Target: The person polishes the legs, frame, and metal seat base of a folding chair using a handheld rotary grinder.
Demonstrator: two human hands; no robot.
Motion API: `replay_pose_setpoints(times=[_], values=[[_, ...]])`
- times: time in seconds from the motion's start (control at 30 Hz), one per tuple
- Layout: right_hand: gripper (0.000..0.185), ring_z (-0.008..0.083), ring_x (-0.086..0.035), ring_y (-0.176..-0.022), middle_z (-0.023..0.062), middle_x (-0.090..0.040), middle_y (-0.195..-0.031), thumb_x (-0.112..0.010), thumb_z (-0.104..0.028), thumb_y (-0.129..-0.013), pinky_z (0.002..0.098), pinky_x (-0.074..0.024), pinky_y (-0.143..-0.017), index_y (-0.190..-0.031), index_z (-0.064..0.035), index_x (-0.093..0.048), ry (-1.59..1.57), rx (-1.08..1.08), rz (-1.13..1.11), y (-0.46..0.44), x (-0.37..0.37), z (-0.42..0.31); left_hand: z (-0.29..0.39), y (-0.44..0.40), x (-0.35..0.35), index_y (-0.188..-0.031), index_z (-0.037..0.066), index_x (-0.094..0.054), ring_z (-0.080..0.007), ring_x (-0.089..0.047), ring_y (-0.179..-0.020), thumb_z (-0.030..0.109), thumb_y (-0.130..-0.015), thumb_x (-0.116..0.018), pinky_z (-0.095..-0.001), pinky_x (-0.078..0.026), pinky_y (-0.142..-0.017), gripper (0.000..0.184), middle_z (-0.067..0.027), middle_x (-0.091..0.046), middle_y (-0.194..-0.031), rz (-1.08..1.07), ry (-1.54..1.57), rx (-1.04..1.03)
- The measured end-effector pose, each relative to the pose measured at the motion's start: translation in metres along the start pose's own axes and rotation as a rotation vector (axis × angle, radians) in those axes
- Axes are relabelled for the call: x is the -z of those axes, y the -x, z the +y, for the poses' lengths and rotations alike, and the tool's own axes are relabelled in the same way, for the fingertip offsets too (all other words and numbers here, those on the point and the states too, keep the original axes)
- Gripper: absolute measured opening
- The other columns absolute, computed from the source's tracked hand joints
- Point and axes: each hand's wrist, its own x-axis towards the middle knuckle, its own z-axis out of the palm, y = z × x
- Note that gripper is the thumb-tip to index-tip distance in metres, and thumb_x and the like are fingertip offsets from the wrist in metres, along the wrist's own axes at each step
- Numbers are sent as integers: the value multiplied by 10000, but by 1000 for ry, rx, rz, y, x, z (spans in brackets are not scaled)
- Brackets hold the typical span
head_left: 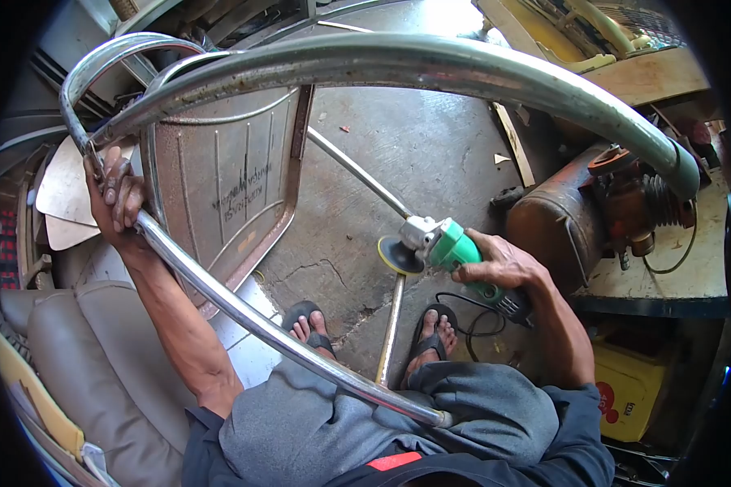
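Observation:
My right hand (505,261) is wrapped around a green angle grinder (456,247) in front of my knees. Its round disc (398,255) has a yellow edge and sits close to a thin cross tube; whether they touch I cannot tell. A bent metal tube frame (280,337) rests across my lap and arches overhead in view. At the left, my left hand (120,193) is closed around the frame near a bend. Beside that hand, a rusty metal panel (231,183) with dark handwriting stands within the frame.
To the right, a rusty compressor tank (556,215) stands by a worktop (682,272). The grinder's black cord (475,325) lies by my sandalled feet. A grey cushioned seat (97,365) is at the left, and a yellow container (629,394) at the lower right.

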Motion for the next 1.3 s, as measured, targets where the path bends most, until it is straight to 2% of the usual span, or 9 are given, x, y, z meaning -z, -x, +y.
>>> replay_pose_setpoints(times=[0.23, 0.47, 0.57, 0.63, 0.7, 0.77, 0.9, 1.1, 1.3], values=[[758, 406, -694, -857, 267, -693, -885, -741, -567, -735, 477, -514, -785, -1169, 31, -570, 185, 16, -73, 22, 4, -33, -7, -3, -8, -791, 41, -372, -145, -420, -342, 400, -1128, -284, -275, -388, -370, 501, -94, -444, -655, 19, 9, -4], [735, 370, -704, -945, 264, -706, -985, -727, -493, -746, 446, -528, -852, -1236, 35, -577, 68, -152, 249, 19, -15, 6, -2, -20, 2, -839, 39, -398, -88, -372, -346, 353, -1135, -304, -240, -339, -357, 441, -51, -430, -650, 29, -166, -17], [706, 353, -693, -923, 248, -701, -986, -727, -480, -745, 435, -523, -839, -1216, 25, -581, -47, -146, 318, 28, -25, 10, -25, -48, -25, -796, 55, -443, -59, -342, -318, 362, -1120, -380, -234, -326, -352, 451, -18, -471, -607, 401, -250, -154], [690, 346, -687, -905, 238, -698, -984, -728, -475, -742, 429, -520, -829, -1205, 17, -584, -103, -118, 395, 32, -22, 15, -22, -59, -13, -798, 56, -452, -56, -340, -315, 361, -1122, -372, -227, -309, -344, 452, -22, -481, -607, 370, -244, -135], [656, 320, -678, -880, 212, -696, -961, -729, -468, -744, 421, -515, -813, -1179, 3, -590, -135, -146, 461, 40, -19, 14, -21, -69, -8, -795, 52, -446, -57, -343, -311, 359, -1124, -363, -232, -309, -340, 457, -20, -471, -602, 113, -135, 0], [630, 298, -670, -862, 198, -694, -950, -731, -451, -744, 416, -513, -804, -1167, -3, -597, -222, -191, 483, 49, -21, 12, -19, -70, -13, -827, 69, -389, -71, -350, -317, 370, -1131, -303, -230, -322, -324, 437, -15, -391, -594, 195, -146, -48], [595, 262, -649, -847, 166, -686, -948, -732, -422, -750, 406, -511, -794, -1159, -9, -603, -220, -222, 511, 61, -24, 30, 4, -98, -36, -837, 68, -348, -110, -367, -296, 349, -1127, -310, -244, -337, -265, 405, -28, -391, -583, 2, -168, 63], [566, 230, -620, -867, 133, -666, -954, -739, -413, -763, 389, -505, -805, -1146, -15, -614, -379, -240, 540, 68, -51, 62, 25, -147, -121, -921, 7, -397, -159, -360, -297, 308, -1129, -277, -240, -359, -308, 385, -92, -463, -606, -523, -247, 275], [585, 227, -639, -887, 138, -681, -975, -753, -413, -760, 381, -511, -815, -1154, 0, -625, -453, -238, 562, 69, -77, 72, 13, -171, -156, -964, 22, -550, -103, -413, -337, 454, -1105, -340, -223, -351, -307, 501, -34, -497, -574, -488, -688, -118]])
